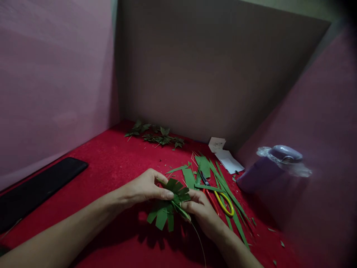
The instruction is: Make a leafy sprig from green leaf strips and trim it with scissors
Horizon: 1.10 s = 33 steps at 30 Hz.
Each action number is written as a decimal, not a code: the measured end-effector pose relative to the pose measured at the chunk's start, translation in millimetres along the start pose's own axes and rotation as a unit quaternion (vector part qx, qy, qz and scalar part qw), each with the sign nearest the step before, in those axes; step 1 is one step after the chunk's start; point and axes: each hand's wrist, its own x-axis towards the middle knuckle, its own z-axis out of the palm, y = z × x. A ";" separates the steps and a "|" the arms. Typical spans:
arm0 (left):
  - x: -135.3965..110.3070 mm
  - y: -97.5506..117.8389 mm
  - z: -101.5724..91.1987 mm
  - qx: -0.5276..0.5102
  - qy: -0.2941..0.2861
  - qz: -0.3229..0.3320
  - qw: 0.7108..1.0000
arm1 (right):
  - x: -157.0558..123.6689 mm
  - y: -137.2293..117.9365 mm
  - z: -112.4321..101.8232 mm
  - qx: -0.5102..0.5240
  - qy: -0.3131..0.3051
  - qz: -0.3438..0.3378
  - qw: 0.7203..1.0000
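Observation:
Between my two hands is a flower shape made of green leaf strips (161, 216), its cut petals fanned out above the red cloth. My left hand (152, 187) is closed on its upper left side, thumb laid across the petals. At the right, my right hand (200, 208) pinches the bundled base, where narrow green stalks gather. A thin string or fibre (201, 242) trails down from that base. Just beyond my right hand lie scissors (224, 203) with one yellow and one red handle, a green strip across them.
Long green leaf strips (232, 201) and wider cut pieces (203, 166) lie around the scissors. Leafy sprigs (164, 137) rest at the back. White papers (229, 161) and a purple bin with a plastic liner (259, 173) stand right. A black flat slab (41, 186) lies left.

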 end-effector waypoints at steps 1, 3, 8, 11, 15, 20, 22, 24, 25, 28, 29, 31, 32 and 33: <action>-0.2 -0.3 0.8 0.007 -0.015 0.000 1.000 | 0.2 -0.3 0.4 -0.005 0.004 0.001 1.000; -0.3 -1.5 2.6 0.008 -0.029 0.005 1.000 | 0.5 -0.1 0.8 -0.012 0.007 0.008 1.000; 0.0 -5.7 7.3 -0.018 -0.011 0.006 1.000 | 0.7 2.1 0.3 -0.024 0.010 0.013 1.000; -0.4 -5.7 9.6 -0.008 0.015 0.001 1.000 | 0.8 2.4 0.7 -0.024 0.011 0.014 1.000; -0.5 -3.6 11.3 -0.018 0.041 0.003 0.999 | 1.1 2.0 1.3 -0.018 0.008 0.016 1.000; -0.8 -2.3 11.6 -0.053 0.043 0.007 0.998 | 0.8 1.0 1.8 -0.007 -0.004 0.009 1.000; -0.9 -2.0 11.7 -0.057 0.043 0.008 0.997 | 0.6 0.4 2.2 -0.005 -0.004 0.008 1.000; -1.0 -1.7 11.8 -0.058 0.045 0.005 0.997 | 0.6 0.0 2.5 -0.005 -0.003 0.009 1.000; -1.1 -1.5 11.9 -0.059 0.047 0.002 0.997 | 0.6 -0.2 2.5 -0.007 -0.003 0.009 1.000; -1.4 -1.1 12.0 -0.062 0.051 -0.004 0.997 | 0.6 -0.5 2.3 -0.014 -0.004 0.007 1.000; -1.5 -1.2 12.0 -0.064 0.052 -0.004 0.997 | 0.5 -0.6 2.1 -0.016 -0.005 0.007 1.000; -1.6 -1.7 11.9 -0.070 0.051 -0.005 0.996 | 0.3 -0.9 1.7 -0.019 -0.003 0.007 1.000; -1.6 -2.0 11.9 -0.073 0.051 -0.008 0.996 | 0.1 -1.1 1.6 -0.021 -0.003 0.008 1.000; -1.6 -2.5 11.8 -0.075 0.051 -0.010 0.996 | 0.0 -1.2 1.5 -0.022 -0.004 0.009 1.000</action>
